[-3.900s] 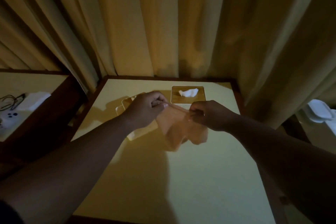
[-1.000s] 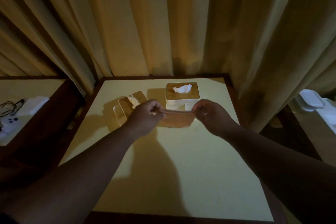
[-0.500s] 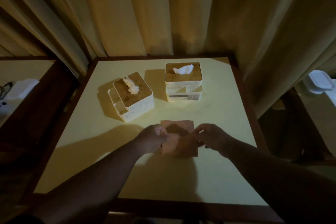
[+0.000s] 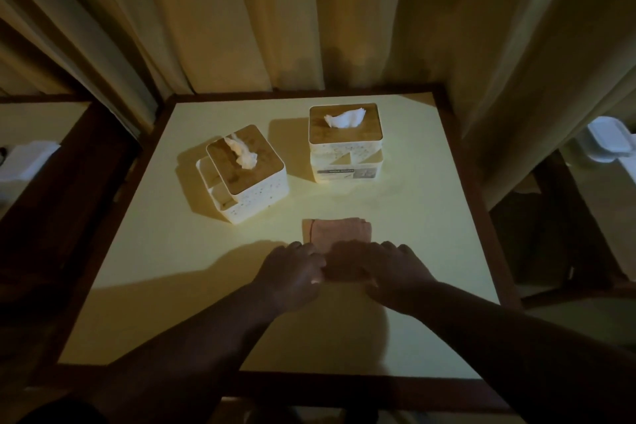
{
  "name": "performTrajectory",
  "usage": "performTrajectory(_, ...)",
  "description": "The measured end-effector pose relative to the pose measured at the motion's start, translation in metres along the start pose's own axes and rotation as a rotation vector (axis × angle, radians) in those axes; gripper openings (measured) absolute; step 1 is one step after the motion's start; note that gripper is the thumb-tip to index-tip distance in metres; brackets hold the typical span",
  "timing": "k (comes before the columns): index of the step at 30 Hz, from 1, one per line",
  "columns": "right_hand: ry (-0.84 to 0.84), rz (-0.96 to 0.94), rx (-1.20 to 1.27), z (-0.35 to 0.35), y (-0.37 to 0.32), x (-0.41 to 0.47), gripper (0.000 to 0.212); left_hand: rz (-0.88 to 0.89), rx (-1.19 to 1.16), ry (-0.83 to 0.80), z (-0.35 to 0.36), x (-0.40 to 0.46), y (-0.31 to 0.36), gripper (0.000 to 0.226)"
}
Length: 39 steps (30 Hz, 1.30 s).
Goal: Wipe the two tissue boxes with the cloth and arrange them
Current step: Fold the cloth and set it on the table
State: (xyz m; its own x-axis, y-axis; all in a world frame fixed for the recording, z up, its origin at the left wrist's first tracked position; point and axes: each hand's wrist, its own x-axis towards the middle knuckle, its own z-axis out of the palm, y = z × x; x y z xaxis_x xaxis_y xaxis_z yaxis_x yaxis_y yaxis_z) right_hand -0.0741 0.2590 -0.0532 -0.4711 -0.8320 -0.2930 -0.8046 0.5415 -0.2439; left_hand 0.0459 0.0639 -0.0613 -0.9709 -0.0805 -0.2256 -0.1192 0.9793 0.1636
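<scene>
- Fingers of both hands sit on the near edge of the folded cloth [image 4: 339,234] in the head view: the left hand [image 4: 292,274] curls at its near-left corner, the right hand [image 4: 395,270] lies over its near-right side; in this dim light I cannot tell pinch from press.
- Cloth lies flat on the table [image 4: 344,337], long axis left to right, its far half showing beyond the fingertips.
- Beyond the cloth and to its left stands the skewed left tissue box [image 4: 246,175], nearer the left hand.
- Straight beyond the cloth, square to the table's edge, sits the right tissue box [image 4: 346,143], well apart from both hands.
- My call: the skewed box needs straightening.
</scene>
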Motion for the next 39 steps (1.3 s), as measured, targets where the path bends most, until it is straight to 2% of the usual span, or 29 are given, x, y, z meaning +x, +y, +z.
performTrajectory(4, 0.049, -0.005, -0.132, 0.016, 0.009, 0.009, 0.04, 0.022, 0.15, 0.045, 0.002, 0.001, 0.0, 0.029)
performTrajectory(8, -0.003, 0.01, -0.044, 0.0, 0.007, 0.007, 0.034, -0.002, 0.057, 0.01, -0.004, -0.002, -0.003, 0.016)
performTrajectory(9, -0.063, 0.009, 0.006, -0.009, 0.004, 0.006, 0.03, -0.039, -0.004, -0.018, -0.005, -0.001, -0.004, 0.011)
performTrajectory(11, -0.15, 0.029, 0.198, -0.023, 0.001, 0.009, 0.02, -0.214, -0.245, -0.092, -0.013, 0.001, -0.006, 0.028)
performTrajectory(13, -0.097, 0.115, 0.364, -0.028, 0.004, 0.017, 0.01, -0.415, -0.517, -0.056, -0.024, 0.008, -0.008, 0.043)
performTrajectory(15, 0.061, 0.246, 0.465, -0.025, 0.013, 0.027, 0.013, -0.528, -0.644, 0.082, -0.032, 0.016, -0.012, 0.03)
performTrajectory(17, 0.108, 0.334, 0.451, -0.026, 0.017, 0.028, 0.03, -0.572, -0.655, 0.191, -0.033, 0.023, -0.018, 0.009)
performTrajectory(19, 0.046, 0.332, 0.387, -0.026, 0.018, 0.028, 0.027, -0.569, -0.64, 0.14, -0.03, 0.026, -0.024, 0.01)
performTrajectory(21, -0.048, 0.297, 0.318, -0.028, 0.015, 0.024, 0.02, -0.564, -0.63, -0.004, -0.025, 0.026, -0.025, 0.03)
performTrajectory(23, -0.099, 0.269, 0.311, -0.027, 0.011, 0.02, 0.028, -0.566, -0.561, -0.122, -0.019, 0.028, -0.022, 0.044)
performTrajectory(25, -0.109, 0.275, 0.291, -0.023, 0.007, 0.014, 0.034, -0.538, -0.417, -0.16, -0.009, 0.031, -0.017, 0.045)
performTrajectory(28, -0.111, 0.269, 0.257, -0.021, 0.002, 0.01, 0.033, -0.555, -0.342, -0.093, -0.001, 0.035, -0.006, 0.034)
performTrajectory(32, -0.071, 0.234, 0.237, -0.023, 0.002, 0.008, 0.031, -0.563, -0.512, 0.001, -0.004, 0.035, 0.005, 0.014)
performTrajectory(34, -0.024, 0.233, 0.256, -0.027, 0.004, 0.008, 0.034, -0.491, -0.616, 0.052, -0.013, 0.032, 0.012, 0.019)
performTrajectory(37, -0.01, 0.19, 0.382, -0.043, 0.001, 0.007, 0.071, -0.3, -0.666, 0.116, -0.039, 0.025, 0.026, 0.025)
performTrajectory(38, -0.006, 0.156, 0.479, -0.049, -0.003, 0.007, 0.074, -0.237, -0.682, 0.111, -0.051, 0.022, 0.031, 0.025)
performTrajectory(39, -0.009, 0.127, 0.605, -0.055, -0.005, 0.008, 0.068, -0.185, -0.709, 0.09, -0.063, 0.019, 0.034, 0.025)
